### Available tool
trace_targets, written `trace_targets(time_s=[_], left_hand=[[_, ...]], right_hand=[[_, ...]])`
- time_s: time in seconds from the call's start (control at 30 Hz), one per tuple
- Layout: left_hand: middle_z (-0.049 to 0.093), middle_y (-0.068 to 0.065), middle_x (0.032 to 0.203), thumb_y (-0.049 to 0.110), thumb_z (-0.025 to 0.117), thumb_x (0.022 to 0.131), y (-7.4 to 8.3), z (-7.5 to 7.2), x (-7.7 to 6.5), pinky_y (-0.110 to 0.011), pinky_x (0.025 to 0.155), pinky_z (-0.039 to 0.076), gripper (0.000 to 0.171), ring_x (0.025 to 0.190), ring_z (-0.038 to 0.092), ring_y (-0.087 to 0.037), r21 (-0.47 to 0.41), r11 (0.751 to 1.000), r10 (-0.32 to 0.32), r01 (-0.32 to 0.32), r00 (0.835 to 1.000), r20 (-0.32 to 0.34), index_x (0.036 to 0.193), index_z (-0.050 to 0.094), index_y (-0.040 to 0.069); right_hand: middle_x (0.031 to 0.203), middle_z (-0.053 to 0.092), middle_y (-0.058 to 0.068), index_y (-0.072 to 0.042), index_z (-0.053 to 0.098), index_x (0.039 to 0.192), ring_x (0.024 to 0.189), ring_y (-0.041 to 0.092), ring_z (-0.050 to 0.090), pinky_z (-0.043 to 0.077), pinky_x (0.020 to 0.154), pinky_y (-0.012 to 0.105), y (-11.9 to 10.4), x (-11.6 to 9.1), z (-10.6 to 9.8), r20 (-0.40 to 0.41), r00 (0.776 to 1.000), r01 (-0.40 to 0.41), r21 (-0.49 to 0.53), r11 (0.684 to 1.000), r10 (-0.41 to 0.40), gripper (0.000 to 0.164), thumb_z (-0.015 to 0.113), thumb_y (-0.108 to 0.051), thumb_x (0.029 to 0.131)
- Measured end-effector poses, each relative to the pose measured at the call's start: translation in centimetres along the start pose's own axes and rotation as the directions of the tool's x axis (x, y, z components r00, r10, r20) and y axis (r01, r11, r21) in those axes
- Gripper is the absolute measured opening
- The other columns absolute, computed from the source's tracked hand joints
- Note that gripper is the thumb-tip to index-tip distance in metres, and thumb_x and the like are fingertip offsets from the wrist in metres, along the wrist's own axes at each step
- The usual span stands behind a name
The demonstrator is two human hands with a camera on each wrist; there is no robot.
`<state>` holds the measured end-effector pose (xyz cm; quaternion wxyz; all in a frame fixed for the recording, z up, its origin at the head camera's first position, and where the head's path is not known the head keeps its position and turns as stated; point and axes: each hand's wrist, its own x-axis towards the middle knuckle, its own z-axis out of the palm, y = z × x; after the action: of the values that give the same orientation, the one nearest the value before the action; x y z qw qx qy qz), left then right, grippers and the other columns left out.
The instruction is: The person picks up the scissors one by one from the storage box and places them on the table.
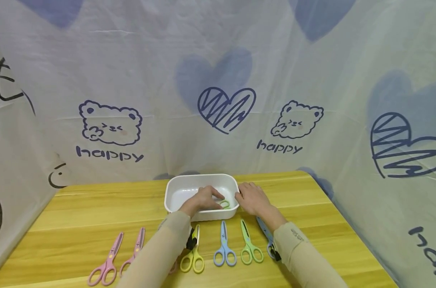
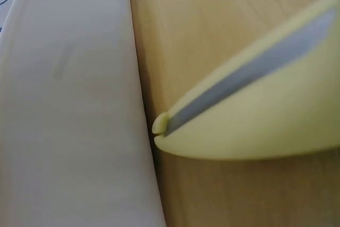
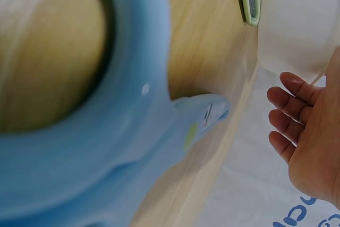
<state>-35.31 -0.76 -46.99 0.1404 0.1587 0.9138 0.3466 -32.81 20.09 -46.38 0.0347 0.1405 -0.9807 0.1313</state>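
Note:
A white plastic tray (image 1: 201,216) stands near the table's back edge. My left hand (image 1: 204,199) reaches inside it, thumb and forefinger around the handle loop of light green scissors (image 1: 225,207); the rest of those scissors is hidden. My right hand (image 1: 253,198) is at the tray's right end, thumb by the rim. In the right wrist view its fingers (image 3: 287,126) lie loosely bent outside the tray wall. Beneath my left wrist are yellow scissors (image 1: 192,256). Blue scissors (image 1: 264,230) lie under my right wrist, partly covered by the sleeve.
On the wooden table (image 1: 106,204), blue scissors (image 1: 223,246) and green scissors (image 1: 251,248) lie before the tray. Pink scissors (image 1: 108,264) and another pink pair (image 1: 136,246) are at the left. A pink loop shows beside the left sleeve. Printed cloth (image 1: 160,80) hangs behind and on both sides.

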Motion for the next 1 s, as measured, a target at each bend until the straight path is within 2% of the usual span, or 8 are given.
trace_targets(time_s=[0.2, 0.37, 0.5, 0.6, 0.73, 1.0], left_hand=[[0.072, -0.009, 0.118, 0.014, 0.087, 0.082, -0.1, 0.01, 0.08, -0.041, 0.1, 0.046, 0.029, 0.109, 0.057, -0.026, -0.032, 0.999, 0.033, -0.032, 0.999, 0.023, 0.11, 0.082, 0.012], [0.074, -0.005, 0.107, 0.007, 0.085, 0.082, -0.39, 0.06, 0.1, -0.031, 0.088, 0.051, 0.032, 0.094, 0.061, -0.016, -0.123, 0.989, 0.094, -0.087, 0.994, 0.056, 0.113, 0.078, 0.006], [0.073, -0.007, 0.104, 0.0, 0.082, 0.082, -0.42, 0.0, 0.15, -0.029, 0.087, 0.053, 0.033, 0.093, 0.063, -0.014, -0.214, 0.968, 0.148, -0.13, 0.987, 0.07, 0.114, 0.074, 0.001], [0.074, -0.008, 0.1, -0.003, 0.08, 0.083, -0.4, 0.03, 0.22, -0.025, 0.082, 0.053, 0.032, 0.09, 0.065, -0.013, -0.278, 0.951, 0.161, -0.132, 0.983, 0.086, 0.114, 0.071, -0.002], [0.075, -0.01, 0.099, -0.005, 0.079, 0.084, -0.35, 0.0, 0.2, -0.021, 0.074, 0.05, 0.033, 0.085, 0.064, -0.011, -0.319, 0.941, 0.15, -0.109, 0.983, 0.105, 0.115, 0.069, -0.002], [0.075, -0.008, 0.099, -0.004, 0.079, 0.085, -0.15, -0.23, -0.01, -0.022, 0.074, 0.051, 0.033, 0.085, 0.065, -0.011, -0.327, 0.94, 0.139, -0.097, 0.984, 0.109, 0.116, 0.07, -0.001]], right_hand=[[0.132, 0.066, 0.013, -0.003, 0.064, 0.127, 0.121, 0.034, 0.056, 0.043, 0.104, 0.052, -0.17, -0.05, -0.29, 0.008, 1.0, -0.007, 0.001, 1.0, 0.007, 0.037, 0.046, -0.029, 0.106], [0.131, 0.066, 0.012, -0.004, 0.065, 0.124, 0.121, 0.033, 0.056, 0.042, 0.104, 0.051, -0.2, -0.05, -0.2, 0.013, 1.0, -0.014, -0.01, 1.0, 0.014, 0.035, 0.046, -0.029, 0.107], [0.13, 0.066, 0.012, -0.005, 0.065, 0.121, 0.12, 0.033, 0.056, 0.043, 0.103, 0.051, -0.25, -0.1, -0.19, 0.006, 1.0, -0.011, -0.007, 1.0, 0.011, 0.034, 0.046, -0.029, 0.107], [0.128, 0.066, 0.012, -0.005, 0.065, 0.119, 0.119, 0.033, 0.056, 0.043, 0.102, 0.051, -0.24, -0.12, -0.24, -0.002, 1.0, -0.006, -0.003, 1.0, 0.006, 0.033, 0.046, -0.029, 0.106], [0.127, 0.067, 0.011, -0.006, 0.065, 0.118, 0.118, 0.033, 0.056, 0.043, 0.101, 0.051, -0.22, -0.1, -0.26, -0.007, 1.0, -0.004, -0.004, 1.0, 0.003, 0.032, 0.046, -0.029, 0.106], [0.127, 0.067, 0.011, -0.006, 0.065, 0.118, 0.119, 0.033, 0.056, 0.043, 0.101, 0.051, -0.27, -0.13, -0.33, -0.01, 1.0, -0.003, -0.009, 1.0, 0.003, 0.032, 0.046, -0.029, 0.106]])
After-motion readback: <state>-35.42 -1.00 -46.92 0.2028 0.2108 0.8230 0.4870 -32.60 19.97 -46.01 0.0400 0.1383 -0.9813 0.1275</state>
